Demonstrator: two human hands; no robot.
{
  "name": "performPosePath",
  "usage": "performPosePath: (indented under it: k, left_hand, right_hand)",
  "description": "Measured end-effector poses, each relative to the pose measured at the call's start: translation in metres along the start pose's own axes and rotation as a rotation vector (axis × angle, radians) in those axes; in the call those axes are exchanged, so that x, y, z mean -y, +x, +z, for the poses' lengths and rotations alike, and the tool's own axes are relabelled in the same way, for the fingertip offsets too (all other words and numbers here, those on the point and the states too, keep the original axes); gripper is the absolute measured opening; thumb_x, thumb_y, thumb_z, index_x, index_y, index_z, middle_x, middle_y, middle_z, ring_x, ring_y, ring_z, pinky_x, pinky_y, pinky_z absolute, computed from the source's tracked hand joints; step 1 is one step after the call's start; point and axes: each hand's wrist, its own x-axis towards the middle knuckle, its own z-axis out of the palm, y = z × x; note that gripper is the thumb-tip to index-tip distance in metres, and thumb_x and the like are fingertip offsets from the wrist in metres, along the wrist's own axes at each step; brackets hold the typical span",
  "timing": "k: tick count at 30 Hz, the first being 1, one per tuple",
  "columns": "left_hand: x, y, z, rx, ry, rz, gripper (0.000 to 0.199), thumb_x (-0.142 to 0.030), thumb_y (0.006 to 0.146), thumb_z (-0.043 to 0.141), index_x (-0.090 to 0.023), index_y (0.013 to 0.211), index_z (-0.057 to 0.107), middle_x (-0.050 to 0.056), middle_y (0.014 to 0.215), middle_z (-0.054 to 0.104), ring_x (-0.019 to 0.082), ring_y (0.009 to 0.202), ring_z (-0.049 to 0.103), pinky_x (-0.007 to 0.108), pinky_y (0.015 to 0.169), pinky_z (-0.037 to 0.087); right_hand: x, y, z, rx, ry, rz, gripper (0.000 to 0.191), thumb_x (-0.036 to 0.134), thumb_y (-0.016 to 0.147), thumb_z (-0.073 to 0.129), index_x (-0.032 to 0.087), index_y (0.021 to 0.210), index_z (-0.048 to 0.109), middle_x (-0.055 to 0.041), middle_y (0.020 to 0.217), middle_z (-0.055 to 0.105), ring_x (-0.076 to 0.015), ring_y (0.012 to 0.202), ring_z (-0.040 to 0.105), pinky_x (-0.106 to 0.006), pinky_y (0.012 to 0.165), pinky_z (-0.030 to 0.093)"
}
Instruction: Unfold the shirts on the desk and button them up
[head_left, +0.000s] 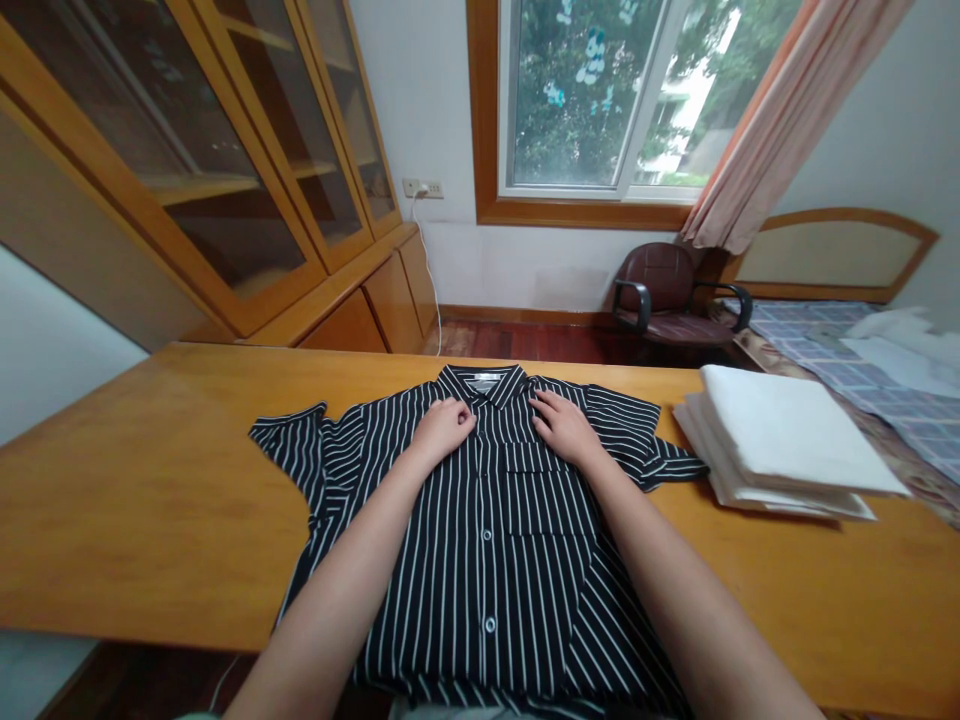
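Note:
A black shirt with white stripes (540,560) lies front up on the wooden table, its collar at the far side and its hem at the near edge. Its short sleeves spread to both sides, the left one twisted and folded at its end. My left hand (444,428) rests just below the collar, left of the button line, with its fingers curled together on the cloth. Above the chest pocket, my right hand (564,425) lies on the shirt with fingers apart. Both forearms cross over the shirt and hide parts of its sides.
A stack of folded white cloth-like sheets (795,430) sits on the wooden table (112,480) at the right, close to the shirt's sleeve. Beyond the table stand a dark red armchair (660,285), a bed (862,340) and a glass-door cabinet (300,180).

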Motion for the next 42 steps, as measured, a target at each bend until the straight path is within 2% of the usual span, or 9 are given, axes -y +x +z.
performPosePath:
  k: [8,14,17,21,25,28,33,38,42]
  left_hand:
    - [0.012,-0.009,0.007,0.018,-0.176,0.130,0.017,-0.035,0.088,0.059,-0.022,0.087,0.069,0.004,0.097,0.065,0.024,0.098,0.055,0.038,0.091,0.043]
    - [0.010,-0.011,0.000,0.121,-0.153,0.185,0.015,-0.037,0.085,0.064,-0.022,0.083,0.068,0.001,0.086,0.066,0.023,0.090,0.055,0.036,0.084,0.042]
    - [0.011,-0.010,-0.001,0.134,-0.161,0.193,0.013,-0.035,0.085,0.065,-0.022,0.081,0.068,0.001,0.085,0.067,0.022,0.088,0.055,0.035,0.082,0.042]
    - [0.012,-0.009,0.000,0.138,-0.212,0.201,0.016,-0.035,0.085,0.063,-0.022,0.079,0.069,0.002,0.085,0.068,0.022,0.087,0.056,0.036,0.082,0.043]
    - [0.012,-0.010,-0.003,0.159,-0.302,0.141,0.017,-0.037,0.084,0.063,-0.022,0.080,0.070,0.003,0.084,0.070,0.023,0.086,0.059,0.035,0.080,0.045]
    - [0.010,-0.011,-0.008,0.199,-0.381,0.057,0.018,-0.038,0.082,0.063,-0.021,0.083,0.072,0.003,0.086,0.072,0.022,0.083,0.062,0.033,0.077,0.047]
    - [0.009,-0.012,-0.011,0.228,-0.474,0.033,0.019,-0.037,0.082,0.063,-0.022,0.084,0.072,0.002,0.088,0.074,0.022,0.086,0.066,0.032,0.082,0.048]
    - [0.005,-0.015,-0.010,0.213,-0.573,-0.018,0.023,-0.041,0.084,0.062,-0.020,0.084,0.070,0.002,0.089,0.073,0.014,0.057,0.061,0.029,0.067,0.050]
    - [0.001,-0.017,-0.011,0.237,-0.615,-0.054,0.025,-0.043,0.082,0.062,-0.020,0.083,0.069,0.001,0.083,0.071,0.013,0.054,0.061,0.029,0.066,0.050]
  right_hand:
    - [-0.001,0.000,0.001,0.014,-0.006,0.002,0.045,0.036,0.099,0.046,0.021,0.141,0.055,-0.0075,0.153,0.047,-0.0240,0.143,0.038,-0.044,0.121,0.027]
    - [0.000,0.001,-0.004,0.029,-0.023,-0.013,0.044,0.033,0.099,0.047,0.018,0.139,0.056,-0.0101,0.152,0.047,-0.0255,0.142,0.039,-0.044,0.120,0.028]
    - [0.013,0.005,-0.013,0.012,-0.040,0.009,0.039,0.028,0.095,0.053,0.017,0.132,0.063,-0.0111,0.142,0.057,-0.0281,0.134,0.046,-0.044,0.116,0.033]
    - [0.053,0.009,-0.018,-0.054,0.028,0.081,0.023,0.021,0.093,0.055,0.021,0.108,0.073,-0.0104,0.111,0.069,-0.0270,0.109,0.058,-0.039,0.098,0.046]
    - [0.091,0.011,-0.005,-0.010,0.239,0.115,0.012,0.019,0.091,0.060,0.021,0.089,0.072,-0.0052,0.092,0.070,-0.0198,0.089,0.064,-0.031,0.084,0.049]
    - [0.103,0.010,0.008,0.002,0.386,0.162,0.007,0.018,0.087,0.065,0.021,0.085,0.071,-0.0022,0.086,0.069,-0.0170,0.082,0.064,-0.028,0.079,0.048]
    - [0.103,0.004,0.020,-0.060,0.498,0.146,0.005,0.017,0.086,0.067,0.021,0.083,0.070,-0.0002,0.083,0.068,-0.0162,0.081,0.063,-0.027,0.077,0.047]
    - [0.101,0.000,0.022,-0.095,0.532,0.108,0.005,0.021,0.089,0.066,0.022,0.085,0.069,-0.0004,0.083,0.067,-0.0165,0.081,0.063,-0.028,0.077,0.047]
    - [0.100,0.001,0.022,-0.085,0.540,0.118,0.007,0.023,0.090,0.066,0.022,0.083,0.069,0.0000,0.082,0.067,-0.0162,0.079,0.063,-0.028,0.077,0.047]
